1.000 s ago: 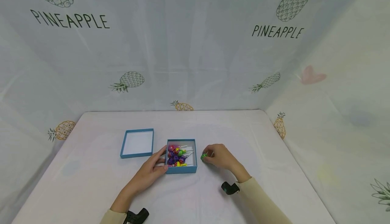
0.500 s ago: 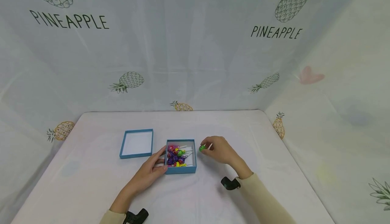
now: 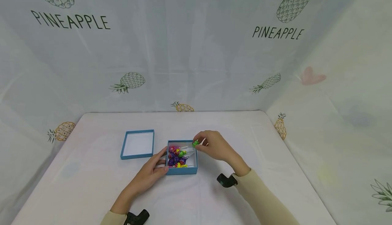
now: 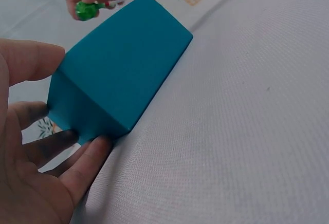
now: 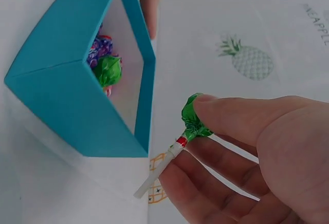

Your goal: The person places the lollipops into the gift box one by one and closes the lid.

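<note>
A blue box (image 3: 182, 171) full of wrapped lollipops (image 3: 177, 157) stands on the table, its top uncovered. Against its left side rests my left hand (image 3: 152, 170), thumb at the near corner and the other fingers spread along the wall; the left wrist view shows the fingertips (image 4: 100, 144) low on that wall. Over the box's far right corner, my right hand (image 3: 215, 146) pinches a green-wrapped lollipop (image 5: 190, 113) by its head between thumb and fingers. Its white stick (image 5: 154, 174) sticks out past the fingers in the right wrist view.
Left of and behind the box lies a blue-rimmed lid (image 3: 139, 144), white inside facing up. White cloth covers the table (image 3: 76, 184), and a pineapple-print curtain (image 3: 196, 48) hangs behind it.
My right hand has risen and moved left and away from me, carrying the green lollipop from beside the box to its far right corner. My left hand and the box have stayed put.
</note>
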Tool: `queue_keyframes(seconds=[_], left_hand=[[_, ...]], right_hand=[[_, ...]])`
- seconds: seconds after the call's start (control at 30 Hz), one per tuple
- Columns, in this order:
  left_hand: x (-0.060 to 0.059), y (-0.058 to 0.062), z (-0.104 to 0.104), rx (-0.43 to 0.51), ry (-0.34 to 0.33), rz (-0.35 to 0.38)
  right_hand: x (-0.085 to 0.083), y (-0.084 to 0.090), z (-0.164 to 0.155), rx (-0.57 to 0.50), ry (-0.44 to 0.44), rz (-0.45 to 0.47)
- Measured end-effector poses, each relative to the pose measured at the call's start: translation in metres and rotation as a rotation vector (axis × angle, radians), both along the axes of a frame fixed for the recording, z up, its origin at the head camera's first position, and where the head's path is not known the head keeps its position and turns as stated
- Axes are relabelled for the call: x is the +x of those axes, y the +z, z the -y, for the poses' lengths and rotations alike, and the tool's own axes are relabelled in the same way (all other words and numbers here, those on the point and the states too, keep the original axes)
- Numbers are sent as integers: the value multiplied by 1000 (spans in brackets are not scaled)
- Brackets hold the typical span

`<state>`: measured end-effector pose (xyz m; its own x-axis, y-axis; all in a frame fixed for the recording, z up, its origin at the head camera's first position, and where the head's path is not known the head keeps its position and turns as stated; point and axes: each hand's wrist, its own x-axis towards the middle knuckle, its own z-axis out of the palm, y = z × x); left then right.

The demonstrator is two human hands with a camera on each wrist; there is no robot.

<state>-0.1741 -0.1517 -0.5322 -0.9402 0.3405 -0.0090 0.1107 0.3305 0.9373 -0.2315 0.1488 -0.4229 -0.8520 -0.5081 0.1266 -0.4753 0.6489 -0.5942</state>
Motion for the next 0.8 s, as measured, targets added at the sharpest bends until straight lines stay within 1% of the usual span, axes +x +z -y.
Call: queue_keyframes(seconds=[0.17,0.33,0.53,0.63,0.8], left_hand=[[0,1,0,6,-1,-3],[0,1,1,14,-1,-3],[0,0,1,7,6,20],[-1,-1,1,6,10,28],[-1,0,1,16,0,24]], right_hand=[[-2,3,9,-18,44,-8],[-1,4,20,-15,74,-8],[1,6,33,-22,124,11],[1,3,36,-22,141,21],[2,-5,38,-21,145,57]])
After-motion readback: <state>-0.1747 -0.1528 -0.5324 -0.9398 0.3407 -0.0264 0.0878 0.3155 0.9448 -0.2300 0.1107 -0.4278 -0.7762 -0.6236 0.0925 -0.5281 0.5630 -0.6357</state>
